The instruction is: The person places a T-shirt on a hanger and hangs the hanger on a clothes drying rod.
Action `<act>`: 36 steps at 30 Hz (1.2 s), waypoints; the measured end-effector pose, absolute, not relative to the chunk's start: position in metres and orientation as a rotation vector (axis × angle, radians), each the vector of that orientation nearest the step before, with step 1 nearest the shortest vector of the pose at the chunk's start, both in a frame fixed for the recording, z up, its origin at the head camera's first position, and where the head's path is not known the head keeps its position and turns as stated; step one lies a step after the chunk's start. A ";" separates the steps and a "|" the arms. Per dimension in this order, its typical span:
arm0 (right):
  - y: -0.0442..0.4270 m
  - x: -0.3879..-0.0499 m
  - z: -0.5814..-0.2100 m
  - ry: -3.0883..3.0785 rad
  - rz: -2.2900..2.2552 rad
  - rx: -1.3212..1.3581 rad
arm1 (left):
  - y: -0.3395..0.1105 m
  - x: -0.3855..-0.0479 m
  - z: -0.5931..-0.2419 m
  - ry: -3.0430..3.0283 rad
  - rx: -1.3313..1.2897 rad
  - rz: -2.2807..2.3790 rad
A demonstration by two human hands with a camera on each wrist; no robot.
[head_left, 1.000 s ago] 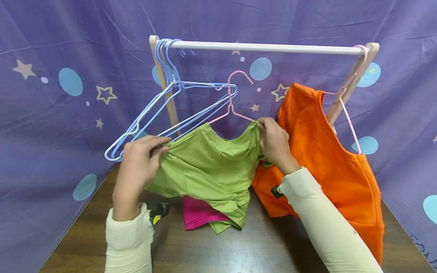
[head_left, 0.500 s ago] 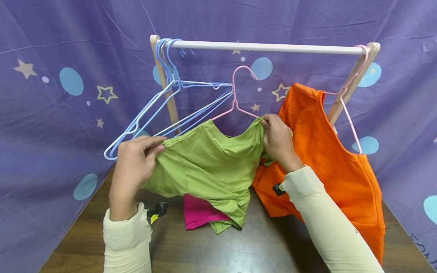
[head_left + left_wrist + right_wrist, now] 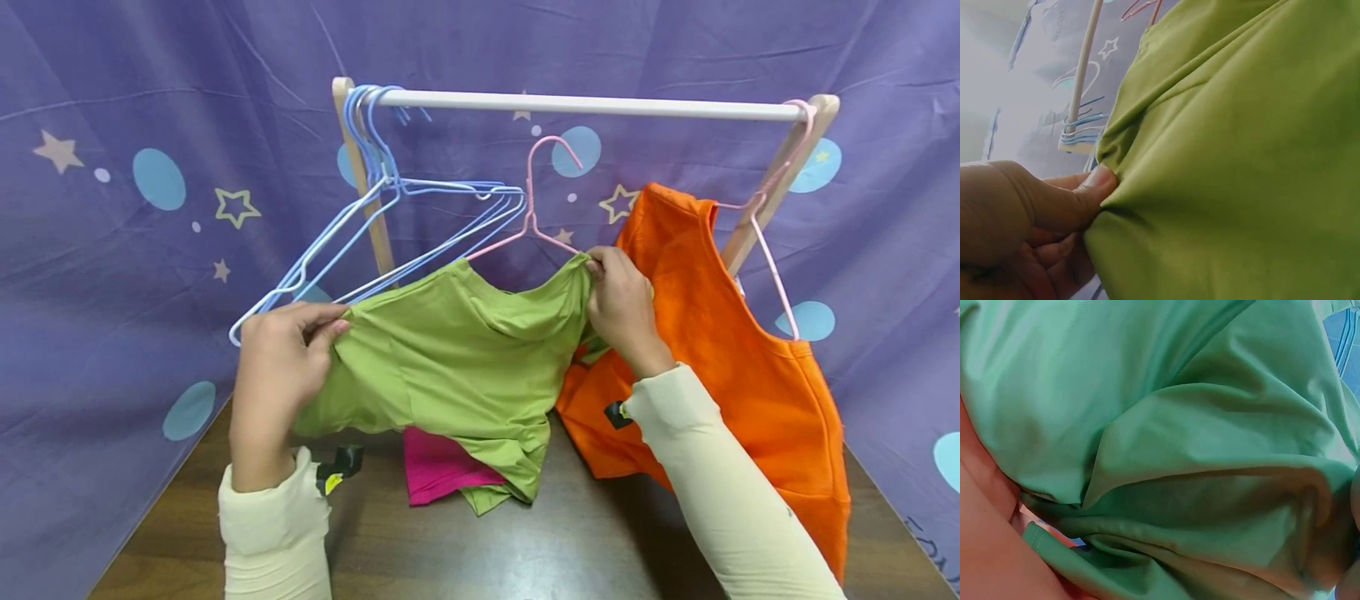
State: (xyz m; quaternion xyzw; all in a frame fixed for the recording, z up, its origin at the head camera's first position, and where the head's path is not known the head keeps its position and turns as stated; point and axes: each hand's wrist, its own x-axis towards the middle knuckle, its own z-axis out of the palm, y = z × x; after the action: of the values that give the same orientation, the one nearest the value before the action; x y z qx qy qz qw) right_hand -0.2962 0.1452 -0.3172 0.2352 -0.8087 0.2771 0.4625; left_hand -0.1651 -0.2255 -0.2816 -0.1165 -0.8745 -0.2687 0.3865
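Observation:
A green shirt [image 3: 465, 358] is stretched between both hands, with a pink hanger [image 3: 530, 200] rising out of its neckline; the hanger's hook touches nothing. My left hand [image 3: 281, 367] pinches the shirt's left edge between thumb and fingers; the left wrist view shows the thumb pressed on the green cloth [image 3: 1229, 156]. At the shirt's right shoulder, my right hand [image 3: 624, 304] grips the cloth, close to the hanger's right arm. Green folds [image 3: 1179, 437] fill the right wrist view, where the fingertips are hidden. Magenta cloth [image 3: 442, 471] shows beneath the shirt's lower edge.
A rack with a white rail [image 3: 585, 104] stands at the back. Several blue and white hangers [image 3: 330, 229] hang at its left end. An orange garment [image 3: 712, 358] on another pink hanger hangs at the right. Below lies the brown tabletop [image 3: 420, 558].
The pink hanger and the shirt's right shoulder have moved right and slightly up with my right hand. My left hand has moved left, drawing the shirt's left edge outward.

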 end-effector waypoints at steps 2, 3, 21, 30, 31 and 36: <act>0.146 -0.296 -0.318 -1.987 0.685 0.574 | -0.226 -0.163 -0.280 -2.249 -0.271 -0.686; 0.146 -0.296 -0.318 -1.987 0.687 0.571 | -0.226 -0.162 -0.280 -2.259 -0.257 -0.687; 0.157 -0.303 -0.320 -1.999 0.748 0.473 | -0.229 -0.151 -0.275 -2.407 -0.046 -0.656; 0.156 -0.300 -0.323 -2.034 0.723 0.507 | -0.226 -0.152 -0.277 -2.546 -0.060 -0.519; 0.155 -0.299 -0.323 -2.029 0.716 0.527 | -0.221 -0.151 -0.278 -2.522 -0.048 -0.501; 0.148 -0.296 -0.322 -2.008 0.680 0.636 | -0.196 -0.152 -0.279 -2.313 -0.064 -0.467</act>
State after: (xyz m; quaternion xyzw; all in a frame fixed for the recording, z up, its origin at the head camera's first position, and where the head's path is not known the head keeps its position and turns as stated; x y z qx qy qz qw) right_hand -0.2961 0.1481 -0.3219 0.2570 -0.8112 0.2748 0.4476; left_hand -0.1521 -0.1957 -0.2785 -0.0249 -0.9061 -0.1828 0.3808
